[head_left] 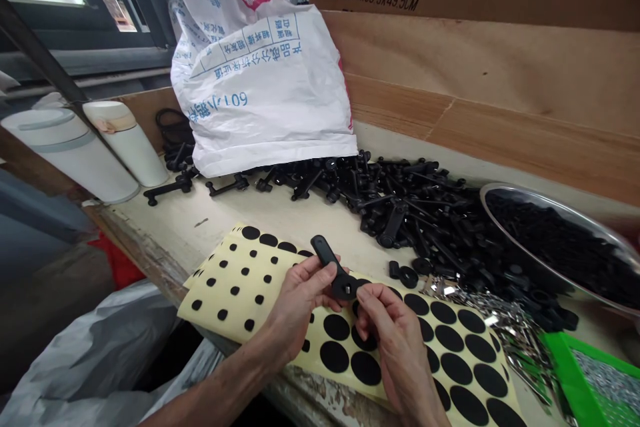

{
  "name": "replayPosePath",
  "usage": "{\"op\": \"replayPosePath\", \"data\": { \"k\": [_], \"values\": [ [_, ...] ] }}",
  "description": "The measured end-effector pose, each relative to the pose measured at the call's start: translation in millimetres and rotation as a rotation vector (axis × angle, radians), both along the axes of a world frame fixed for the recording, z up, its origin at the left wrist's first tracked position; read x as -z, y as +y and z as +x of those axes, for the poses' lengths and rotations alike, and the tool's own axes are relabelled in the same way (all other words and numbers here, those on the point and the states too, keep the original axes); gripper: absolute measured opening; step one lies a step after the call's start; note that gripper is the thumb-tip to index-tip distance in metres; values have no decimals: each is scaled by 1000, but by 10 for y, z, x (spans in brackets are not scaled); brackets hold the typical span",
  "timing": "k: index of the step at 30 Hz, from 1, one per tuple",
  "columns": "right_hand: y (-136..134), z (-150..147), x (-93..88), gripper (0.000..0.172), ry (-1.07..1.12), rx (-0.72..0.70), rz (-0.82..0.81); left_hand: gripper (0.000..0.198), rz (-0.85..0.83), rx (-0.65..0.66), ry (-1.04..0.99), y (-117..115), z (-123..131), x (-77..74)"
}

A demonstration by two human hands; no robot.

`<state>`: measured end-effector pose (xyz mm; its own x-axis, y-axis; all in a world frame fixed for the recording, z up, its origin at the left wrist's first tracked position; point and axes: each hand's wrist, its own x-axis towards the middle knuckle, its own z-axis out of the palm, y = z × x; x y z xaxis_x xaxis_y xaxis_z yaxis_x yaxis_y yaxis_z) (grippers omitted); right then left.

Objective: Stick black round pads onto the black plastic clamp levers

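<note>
My left hand [300,300] grips a black plastic arm [326,255] with a narrow rounded tip and a wide round end. A small shiny metal piece shows in the hole of that wide end. With thumb and finger pinched, my right hand [395,333] holds the edge of the same round end; whether something small is also between the fingers cannot be seen. Beneath both hands lie yellow backing sheets [295,265] with black stickers, small dots on the left and large discs on the right.
Behind is a heap of black plastic arms [400,213], under a white woven sack [270,100]. A steel bowl [487,188] of black parts, metal pieces [520,340] and a green tray [565,360] stand at right. Two white bottles [135,150] are at left.
</note>
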<state>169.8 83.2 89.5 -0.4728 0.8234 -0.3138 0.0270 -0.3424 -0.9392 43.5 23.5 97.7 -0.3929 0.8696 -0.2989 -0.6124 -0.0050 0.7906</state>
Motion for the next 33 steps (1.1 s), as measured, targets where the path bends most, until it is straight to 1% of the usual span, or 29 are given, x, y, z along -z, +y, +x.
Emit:
{"op": "replayPosePath", "data": {
  "k": [11, 16, 22, 28, 33],
  "values": [
    [-23, -1, -39, 29, 73, -5, -65, 37, 2, -1, -10, 9, -4, 23],
    [-19, -1, -22, 29, 99, -8, -84, 35, 6, -4, -8, 15, -5, 16],
    [-25, 9, 22, 29, 18, -1, 20, 33, 8, 6, -5, 15, -3, 16],
    [-19, 6, 22, 31, -39, 11, 121, 30, 7, 13, 10, 9, -6, -1],
    [-22, 40, 87, 31, -108, 0, 221, 29, 4, 51, 32, -7, -13, -10]
  ]
}}
